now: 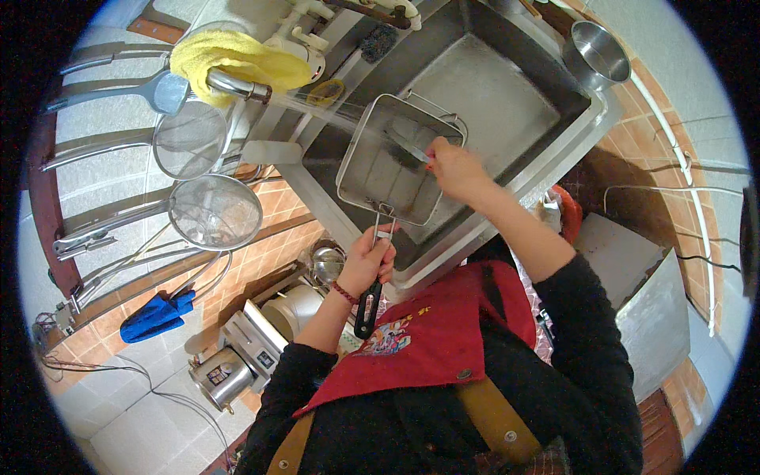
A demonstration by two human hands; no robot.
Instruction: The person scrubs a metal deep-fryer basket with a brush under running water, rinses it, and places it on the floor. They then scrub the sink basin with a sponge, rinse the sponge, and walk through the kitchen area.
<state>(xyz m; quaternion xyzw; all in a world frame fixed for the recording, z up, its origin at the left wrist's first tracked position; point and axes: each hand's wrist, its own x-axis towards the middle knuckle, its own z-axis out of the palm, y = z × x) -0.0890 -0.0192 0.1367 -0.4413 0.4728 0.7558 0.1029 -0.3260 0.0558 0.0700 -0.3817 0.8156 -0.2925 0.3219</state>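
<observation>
My left hand (367,261) is closed around the handle of a rectangular wire-mesh fryer basket (380,172), near where the black grip meets the metal. The basket is held over the near left part of a stainless steel sink (510,89), its open side facing up. My right hand (460,169) grips a thin utensil (409,145) whose far end reaches into the basket; blur hides its exact kind. Water runs from a metal faucet (237,86) at the left and falls towards the basket. A yellow cloth (237,56) is draped over the faucet.
Strainers (215,211) and a grey-blue spatula (166,92) hang on the left wall. A steel pot (597,53) sits at the sink's far right corner. A dark scrubber (379,43) lies on the back ledge. Steel pots (222,374) stand low at the left.
</observation>
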